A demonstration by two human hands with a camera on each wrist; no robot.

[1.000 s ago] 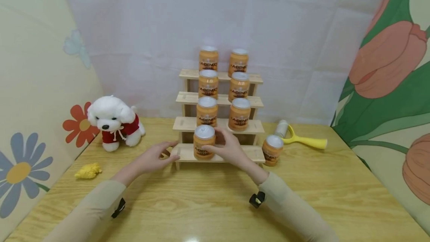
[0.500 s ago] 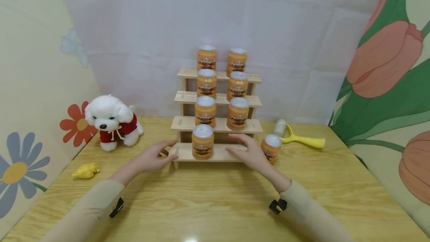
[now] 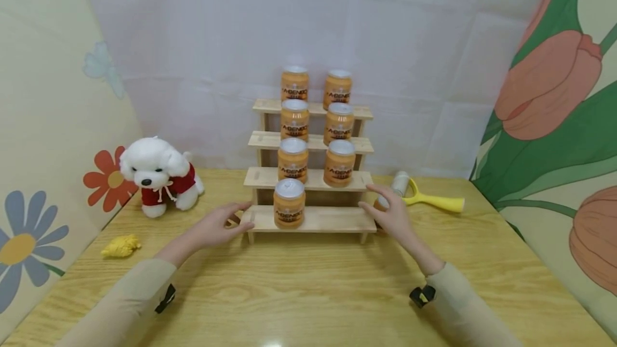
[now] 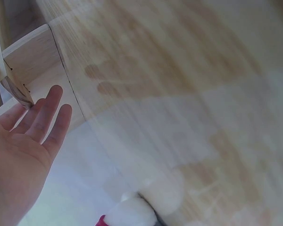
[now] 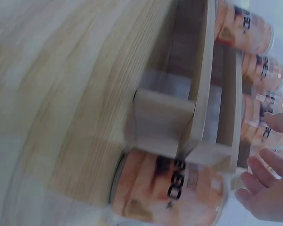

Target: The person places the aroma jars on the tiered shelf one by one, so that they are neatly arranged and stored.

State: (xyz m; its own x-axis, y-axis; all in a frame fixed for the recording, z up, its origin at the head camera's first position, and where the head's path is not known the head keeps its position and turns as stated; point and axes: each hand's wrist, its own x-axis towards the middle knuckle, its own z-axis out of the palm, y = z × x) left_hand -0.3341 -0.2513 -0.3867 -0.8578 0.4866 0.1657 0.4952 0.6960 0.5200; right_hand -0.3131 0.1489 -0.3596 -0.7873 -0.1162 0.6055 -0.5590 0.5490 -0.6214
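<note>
A four-step wooden display stand (image 3: 332, 220) stands on the table, with orange drink cans on its steps. On the bottom step, left of centre, one can (image 3: 289, 209) stands upright. My left hand (image 3: 214, 226) holds that step's left end between thumb and fingers; in the left wrist view its fingers (image 4: 52, 110) lie at the board's corner. Past the right end, my right hand (image 3: 392, 216) is spread with nothing in its grasp. It partly hides another can (image 5: 172, 188) in the head view, which stands on the table beside the stand.
The three upper steps carry paired cans, including one (image 3: 339, 163) on the right. A white plush dog (image 3: 161, 173) in red sits at left, with a yellow bundle (image 3: 121, 246) before it. At right lies a yellow-handled tool (image 3: 438, 203) beside a pale cylinder (image 3: 400, 182).
My right hand has let go of the can on the bottom step and moved right to the can on the table. My left hand has stayed at the stand's left end.
</note>
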